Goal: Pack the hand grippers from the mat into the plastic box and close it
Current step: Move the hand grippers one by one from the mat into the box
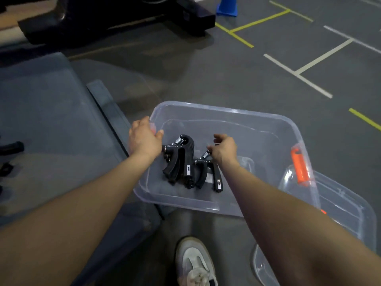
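A clear plastic box (257,118) stands open on the floor in front of me. Two black hand grippers lie inside it side by side, one on the left (181,159) and one on the right (208,172). My left hand (144,139) grips the box's left rim, thumb inside and fingers outside. My right hand (225,150) is inside the box, its fingers curled at the spring end of the right hand gripper. An orange latch (300,166) sits on the box's right side. More black hand grippers (11,147) lie on the grey mat (51,120) at the far left.
The clear lid (346,205) lies on the floor at the lower right, partly under the box. A black machine base (123,19) stands beyond the mat, and a blue cone (226,7) is at the top. My white shoe (195,263) is below the box.
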